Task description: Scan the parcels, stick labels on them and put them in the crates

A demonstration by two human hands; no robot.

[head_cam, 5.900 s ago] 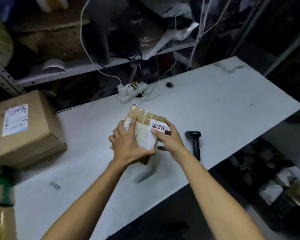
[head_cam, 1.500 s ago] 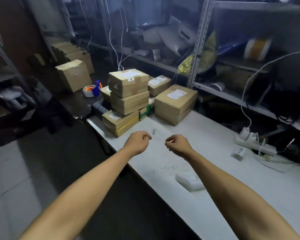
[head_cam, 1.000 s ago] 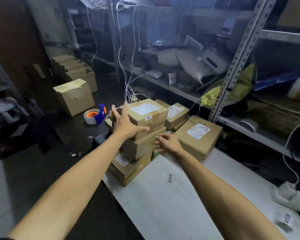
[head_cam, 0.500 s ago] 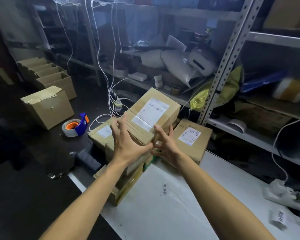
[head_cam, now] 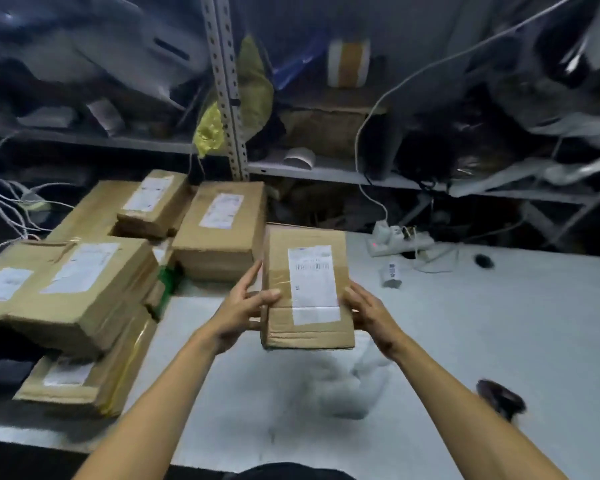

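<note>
I hold a brown cardboard parcel (head_cam: pixel 281 306) with a white shipping label above the white table (head_cam: pixel 499 341). My left hand (head_cam: pixel 243 311) grips its left edge, thumb on top. My right hand (head_cam: pixel 366 315) holds the right edge with fingers along the side. More labelled parcels sit in a stack (head_cam: pixel 73 289) at the left, with two boxes (head_cam: pixel 222 233) behind them. The black scanner (head_cam: pixel 499 400) lies at the right by my forearm, blurred.
A white power strip (head_cam: pixel 400 239) and a small label roll (head_cam: pixel 390 275) lie at the table's back. Metal shelving (head_cam: pixel 229 98) full of bags and cables stands behind. A crumpled white wrapper (head_cam: pixel 343 386) lies under the parcel.
Both hands have lifted the top parcel off the stack and brought it right, over the table. My view has swung right.
</note>
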